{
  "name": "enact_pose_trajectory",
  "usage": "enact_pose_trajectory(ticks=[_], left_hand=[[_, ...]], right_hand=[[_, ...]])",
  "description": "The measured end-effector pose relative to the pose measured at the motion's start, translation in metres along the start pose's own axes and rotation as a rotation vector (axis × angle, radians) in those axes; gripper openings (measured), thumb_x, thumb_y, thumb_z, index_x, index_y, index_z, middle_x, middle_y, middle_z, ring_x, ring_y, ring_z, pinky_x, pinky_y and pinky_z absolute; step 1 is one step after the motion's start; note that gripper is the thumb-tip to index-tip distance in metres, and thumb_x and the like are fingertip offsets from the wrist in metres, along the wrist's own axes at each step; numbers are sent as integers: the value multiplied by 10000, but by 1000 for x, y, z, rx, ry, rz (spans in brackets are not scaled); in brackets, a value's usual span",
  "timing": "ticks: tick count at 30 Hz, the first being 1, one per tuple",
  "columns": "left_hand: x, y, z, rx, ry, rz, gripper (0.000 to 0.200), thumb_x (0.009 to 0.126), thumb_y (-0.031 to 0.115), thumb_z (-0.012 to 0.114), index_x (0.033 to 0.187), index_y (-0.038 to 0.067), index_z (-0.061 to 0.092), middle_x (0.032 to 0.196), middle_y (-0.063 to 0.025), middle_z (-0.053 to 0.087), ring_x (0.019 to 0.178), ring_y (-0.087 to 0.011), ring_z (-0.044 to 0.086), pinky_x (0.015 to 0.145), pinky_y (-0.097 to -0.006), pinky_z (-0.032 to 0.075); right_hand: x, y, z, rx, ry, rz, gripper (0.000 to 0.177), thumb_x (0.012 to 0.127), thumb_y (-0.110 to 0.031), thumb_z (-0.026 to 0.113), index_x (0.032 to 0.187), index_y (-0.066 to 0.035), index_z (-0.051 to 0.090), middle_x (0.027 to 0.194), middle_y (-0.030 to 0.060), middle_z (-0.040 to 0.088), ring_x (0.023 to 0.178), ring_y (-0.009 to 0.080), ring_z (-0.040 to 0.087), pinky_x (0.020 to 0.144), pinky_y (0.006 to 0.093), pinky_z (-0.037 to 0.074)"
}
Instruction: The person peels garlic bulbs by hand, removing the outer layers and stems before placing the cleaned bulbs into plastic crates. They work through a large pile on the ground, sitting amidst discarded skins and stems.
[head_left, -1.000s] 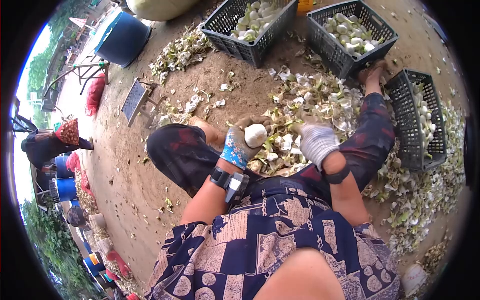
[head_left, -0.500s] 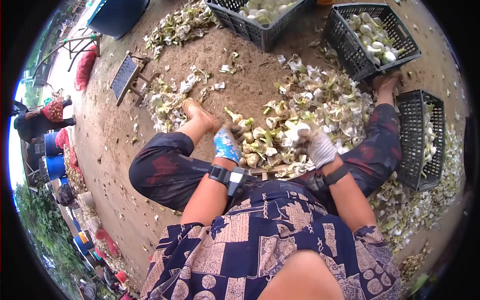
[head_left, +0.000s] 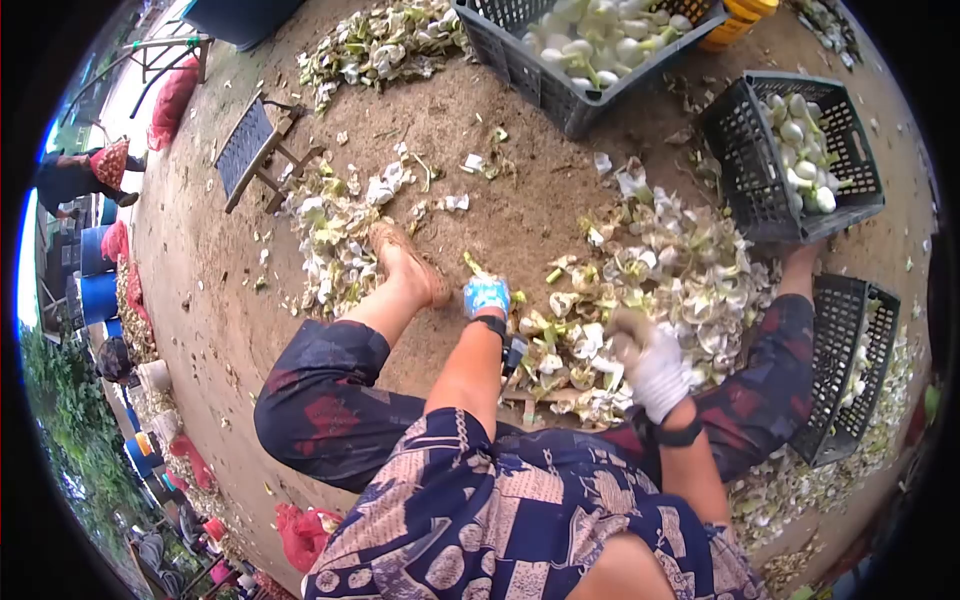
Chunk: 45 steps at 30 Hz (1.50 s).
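My left hand point(head_left: 487, 294), in a blue patterned glove, reaches down beside my left foot, at the left edge of the pile of bulbs and peelings point(head_left: 670, 260). A green-stemmed bulb point(head_left: 474, 264) shows just beyond its fingers; whether the fingers grip it is unclear. My right hand point(head_left: 640, 358), in a whitish glove soiled at the fingers, hovers over the near side of the pile. Its fingers are blurred, and anything in them cannot be made out. Whole bulbs with stems lie among the loose skins between the two hands.
Black crates of peeled white bulbs stand ahead point(head_left: 560, 95), at the right point(head_left: 745, 160) and beside my right leg point(head_left: 835, 370). A small stool point(head_left: 245, 155) stands at the left, near a peelings heap point(head_left: 385, 45). Another person point(head_left: 75, 180) is at the far left.
The view has shifted, so the crates appear lower. My left hand has moved away from the middle of the pile to its left edge. My right hand has drawn slightly nearer to my body.
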<state>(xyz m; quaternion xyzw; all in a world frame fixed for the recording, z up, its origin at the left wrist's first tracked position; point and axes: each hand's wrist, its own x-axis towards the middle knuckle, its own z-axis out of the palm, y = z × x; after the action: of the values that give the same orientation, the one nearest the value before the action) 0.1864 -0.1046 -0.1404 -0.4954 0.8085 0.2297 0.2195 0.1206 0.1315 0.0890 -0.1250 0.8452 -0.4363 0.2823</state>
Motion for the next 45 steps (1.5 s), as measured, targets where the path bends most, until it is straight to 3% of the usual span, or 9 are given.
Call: enact_pose_trajectory(ticks=[4,11,16,23,29,39,41,43,45], left_hand=[[-24,16,15,-177,217,473,402,708,246,613,1016,-8,564,1002,-269,552,931,-408,544,807,-443,451],[-183,69,-115,-165,-185,1320,593,723,239,676,1234,38,454,1119,-206,508,1047,-369,507,881,-408,429],[-246,44,-163,-123,-55,1455,561,732,232,658,1205,9,456,1101,-197,508,969,-366,539,820,-419,450],[-296,39,-185,-68,258,1592,425,747,228,602,1086,-9,503,931,-177,530,841,-363,564,690,-424,473],[-306,36,-194,-55,335,1627,337,752,189,577,1016,-13,520,876,-170,516,751,-375,558,634,-454,454],[-309,51,-198,74,273,1697,294,782,118,571,1036,-21,519,877,-192,555,836,-349,566,708,-426,452],[-303,55,-200,-537,-301,1702,425,786,196,611,1143,-11,508,955,-178,574,820,-286,587,679,-373,465],[-297,51,-194,-1272,-1544,922,441,885,308,534,1240,62,442,887,-32,573,774,-111,548,619,-245,432],[-286,53,-171,-1351,-1486,861,420,919,315,484,1269,93,414,897,-28,572,775,-108,538,622,-245,430]], right_hand=[[-43,63,24,307,70,224,185,822,-129,556,948,-2,605,738,101,630,605,188,602,557,272,481],[-3,34,-1,466,-6,220,246,857,-264,595,944,-36,624,565,57,579,413,134,516,351,256,373],[-59,21,3,285,140,-295,250,861,-271,587,749,-48,584,538,15,542,484,107,513,423,239,402],[-115,-30,-10,207,296,-232,459,868,-336,578,584,24,558,458,109,501,405,200,479,402,359,341],[-99,-13,-18,56,316,-546,382,918,-308,498,667,-24,546,481,39,502,382,125,462,351,270,324],[-130,-28,-17,625,128,-273,256,833,-237,526,718,-13,572,584,44,564,474,126,519,418,266,397],[-140,-42,-15,824,227,-490,284,828,-270,531,816,7,596,695,37,588,619,128,558,553,258,448],[-143,-28,-19,822,219,-555,404,814,-332,561,975,37,580,885,58,592,778,137,561,686,255,452],[-141,-27,-25,1013,123,-400,390,813,-317,564,984,33,575,925,67,581,776,136,549,683,245,444]])
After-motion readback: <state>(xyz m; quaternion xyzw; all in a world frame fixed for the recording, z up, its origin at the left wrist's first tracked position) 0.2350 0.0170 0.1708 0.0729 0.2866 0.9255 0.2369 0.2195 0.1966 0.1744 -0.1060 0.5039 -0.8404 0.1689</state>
